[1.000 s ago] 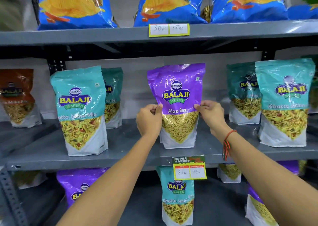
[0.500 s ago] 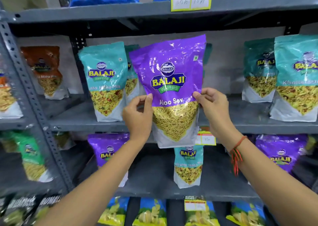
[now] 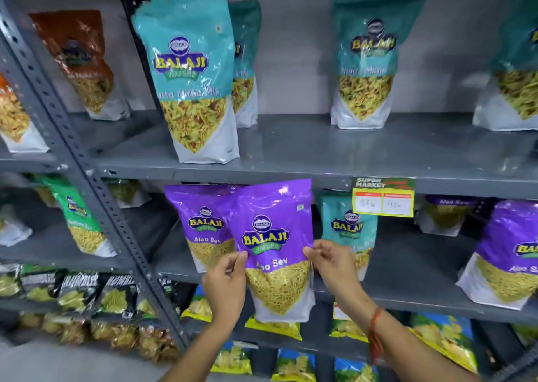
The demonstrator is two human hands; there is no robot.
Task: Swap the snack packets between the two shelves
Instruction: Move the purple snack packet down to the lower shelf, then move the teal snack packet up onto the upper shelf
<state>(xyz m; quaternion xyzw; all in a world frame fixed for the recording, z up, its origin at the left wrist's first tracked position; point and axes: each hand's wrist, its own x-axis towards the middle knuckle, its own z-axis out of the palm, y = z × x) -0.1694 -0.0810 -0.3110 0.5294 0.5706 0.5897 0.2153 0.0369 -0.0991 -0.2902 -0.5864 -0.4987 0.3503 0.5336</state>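
Note:
I hold a purple Aloo Sev packet [image 3: 275, 236] upright in front of the lower shelf [image 3: 407, 297], my left hand [image 3: 225, 287] pinching its left edge and my right hand [image 3: 332, 266] its right edge. Its bottom hangs just past the shelf's front lip. Behind it to the left stands a second purple packet [image 3: 203, 221], and behind to the right a teal packet [image 3: 348, 227]. On the upper shelf [image 3: 305, 154] stand teal Khatta Mitha Mix packets: one at the front left [image 3: 189, 70], one further back [image 3: 366, 58], and another at the right edge [image 3: 518, 70].
A grey perforated upright [image 3: 72, 160] divides this rack from the left bay with orange and green packets. A price tag [image 3: 382, 196] hangs on the upper shelf's front edge. Another purple packet [image 3: 506, 253] stands at lower right. Yellow and blue chip bags fill the bottom shelf.
Both hands lifted the purple packet off the upper shelf and brought it down to the lower shelf's level. My view tilted downward with it.

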